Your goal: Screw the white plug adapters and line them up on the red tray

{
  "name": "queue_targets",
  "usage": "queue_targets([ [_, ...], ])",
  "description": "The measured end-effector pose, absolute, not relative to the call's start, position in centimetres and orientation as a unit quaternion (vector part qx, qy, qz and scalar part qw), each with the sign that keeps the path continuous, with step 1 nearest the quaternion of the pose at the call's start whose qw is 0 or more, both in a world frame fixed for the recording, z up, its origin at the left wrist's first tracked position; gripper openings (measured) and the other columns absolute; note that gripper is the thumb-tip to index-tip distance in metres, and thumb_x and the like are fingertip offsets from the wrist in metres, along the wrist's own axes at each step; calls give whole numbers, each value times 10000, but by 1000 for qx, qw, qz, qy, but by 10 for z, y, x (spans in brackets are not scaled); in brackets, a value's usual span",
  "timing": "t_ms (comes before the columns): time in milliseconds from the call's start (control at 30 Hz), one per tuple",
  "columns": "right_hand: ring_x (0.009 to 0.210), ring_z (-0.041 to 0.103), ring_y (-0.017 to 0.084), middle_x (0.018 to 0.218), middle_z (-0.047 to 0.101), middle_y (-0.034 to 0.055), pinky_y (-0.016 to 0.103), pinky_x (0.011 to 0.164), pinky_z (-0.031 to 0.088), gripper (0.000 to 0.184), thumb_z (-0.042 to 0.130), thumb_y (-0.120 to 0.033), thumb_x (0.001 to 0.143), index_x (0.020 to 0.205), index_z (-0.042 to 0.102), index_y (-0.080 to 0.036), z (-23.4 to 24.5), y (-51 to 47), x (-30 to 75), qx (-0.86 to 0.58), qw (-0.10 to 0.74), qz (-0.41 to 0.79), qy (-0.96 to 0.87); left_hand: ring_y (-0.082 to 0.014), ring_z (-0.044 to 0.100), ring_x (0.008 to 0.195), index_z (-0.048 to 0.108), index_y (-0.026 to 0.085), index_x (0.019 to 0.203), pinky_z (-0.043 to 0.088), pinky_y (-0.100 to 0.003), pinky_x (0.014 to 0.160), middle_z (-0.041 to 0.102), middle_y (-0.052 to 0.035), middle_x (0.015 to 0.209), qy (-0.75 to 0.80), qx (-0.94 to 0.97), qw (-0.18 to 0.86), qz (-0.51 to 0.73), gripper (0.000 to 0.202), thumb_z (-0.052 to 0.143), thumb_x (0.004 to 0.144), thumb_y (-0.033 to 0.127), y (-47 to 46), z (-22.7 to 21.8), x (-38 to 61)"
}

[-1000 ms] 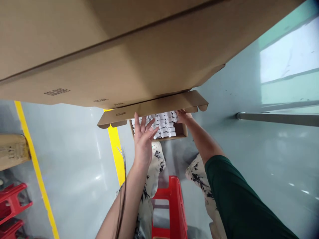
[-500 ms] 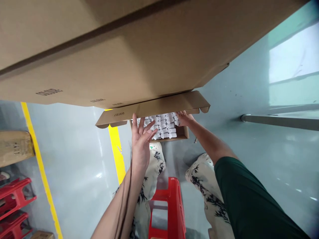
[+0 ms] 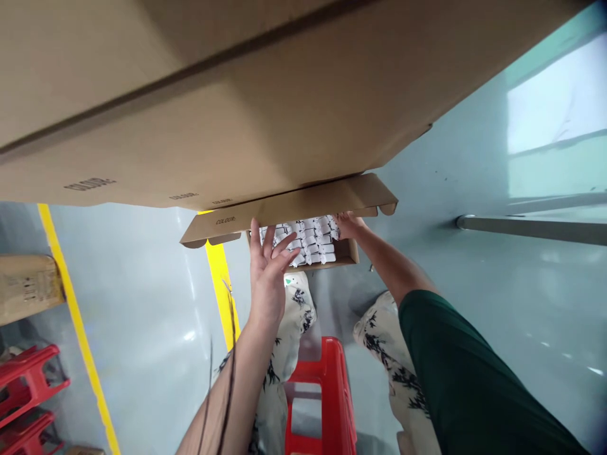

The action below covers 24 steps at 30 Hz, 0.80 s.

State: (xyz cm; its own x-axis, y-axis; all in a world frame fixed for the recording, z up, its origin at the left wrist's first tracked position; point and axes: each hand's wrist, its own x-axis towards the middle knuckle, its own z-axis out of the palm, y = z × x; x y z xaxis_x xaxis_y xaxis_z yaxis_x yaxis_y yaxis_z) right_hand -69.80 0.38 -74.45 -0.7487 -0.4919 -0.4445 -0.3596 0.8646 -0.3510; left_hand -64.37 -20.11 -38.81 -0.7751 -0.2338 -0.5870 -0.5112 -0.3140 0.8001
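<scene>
My left hand (image 3: 270,278) is raised with its fingers spread, its fingertips at the lower edge of an upright cardboard flap (image 3: 303,202) marked "COLOUR:". Whether they touch the flap I cannot tell. Beyond it, low down, is an open cardboard box (image 3: 349,253) holding rows of small white wrapped pieces (image 3: 310,240) with dark markings. My right hand (image 3: 348,225) reaches into the right side of this box, beside the white pieces. Its fingers are partly hidden by the flap and the pieces, so what they hold does not show.
Stacked large cardboard boxes (image 3: 237,120) fill the upper view. A red stool (image 3: 332,392) stands between the legs. At left are more red stools (image 3: 33,379), a taped carton (image 3: 28,287) and yellow floor lines (image 3: 78,322). A metal bar (image 3: 531,229) lies at right.
Both hands keep nearly the same places at the box. The right upper arm has shifted slightly left, and the view has moved a little.
</scene>
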Motion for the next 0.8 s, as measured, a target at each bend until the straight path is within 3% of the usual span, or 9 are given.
queue_targets([
  [400, 1349, 471, 328, 1483, 466, 143, 595, 1122, 406, 574, 630, -465, 919, 1404, 494, -188, -697, 12, -686, -233, 260, -191, 917, -296, 599, 1272, 405, 407, 1484, 460, -480, 1100, 431, -58, 1551, 553, -326, 88, 762, 827, 750, 756, 220, -206, -392, -641],
  [500, 1387, 426, 348, 1521, 421, 149, 620, 1146, 366, 623, 631, -484, 911, 1436, 462, -194, -671, 14, -679, -199, 260, -218, 919, -289, 602, 1256, 544, 367, 1350, 442, -468, 1110, 531, -41, 1444, 563, -309, 83, 762, 638, 717, 759, 201, -210, -396, -639],
  [567, 1418, 385, 364, 1557, 376, 152, 638, 1161, 338, 675, 631, -510, 901, 1467, 427, -203, -648, 15, -671, -173, 263, -241, 918, -291, 578, 1277, 667, 300, 1104, 416, -467, 1130, 609, -22, 1322, 595, -299, 69, 743, 380, 672, 748, 167, -215, -401, -638],
  [667, 1465, 321, 390, 1621, 278, 162, 647, 1174, 321, 794, 647, -561, 871, 1518, 353, -208, -602, 7, -648, -133, 269, -286, 910, -299, 485, 1375, 664, 230, 751, 324, -454, 1202, 665, -10, 1211, 664, -295, 84, 681, 120, 612, 734, 123, -223, -414, -637],
  [733, 1482, 300, 395, 1646, 233, 167, 641, 1182, 318, 882, 660, -602, 843, 1547, 300, -210, -566, -7, -626, -109, 271, -320, 901, -303, 419, 1437, 675, 230, 756, 280, -433, 1230, 666, -22, 1257, 662, -321, 153, 659, 90, 639, 756, 148, -227, -424, -636],
  [800, 1474, 324, 386, 1646, 245, 165, 632, 1181, 329, 935, 660, -627, 828, 1568, 255, -224, -525, -26, -603, -84, 268, -353, 892, -322, 398, 1458, 703, 231, 929, 302, -441, 1220, 646, -63, 1340, 621, -342, 229, 667, 153, 704, 776, 221, -228, -429, -634],
])
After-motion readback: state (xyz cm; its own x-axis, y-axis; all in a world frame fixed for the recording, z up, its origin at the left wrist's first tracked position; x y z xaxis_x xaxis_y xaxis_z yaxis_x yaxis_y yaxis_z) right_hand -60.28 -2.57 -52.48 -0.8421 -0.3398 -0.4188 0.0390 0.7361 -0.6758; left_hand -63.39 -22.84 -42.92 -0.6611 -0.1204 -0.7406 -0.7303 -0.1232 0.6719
